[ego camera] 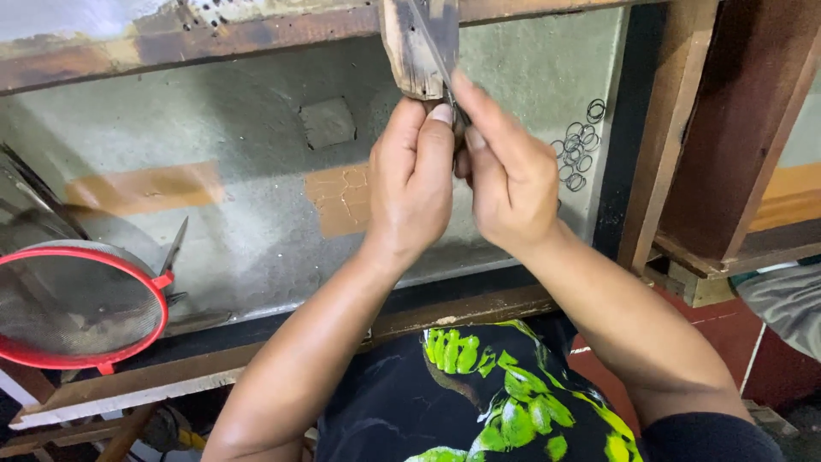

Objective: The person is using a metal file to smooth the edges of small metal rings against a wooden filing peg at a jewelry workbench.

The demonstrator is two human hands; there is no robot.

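Both hands together at the far edge of the workbench: left hand (410, 184) and right hand (505, 175) pinch a thin metal strip (430, 47) against a worn dark wooden peg (417, 43), whose long axis runs away from the person, tip toward the hands. Bench surface is a scuffed grey-green slab (239, 214) with two orange patches, framed by rough wooden beams (214, 38); small thin metal wire rings (580, 145) lie near its right edge. A round red-rimmed mesh sieve (77, 304) sits at the near-left corner.
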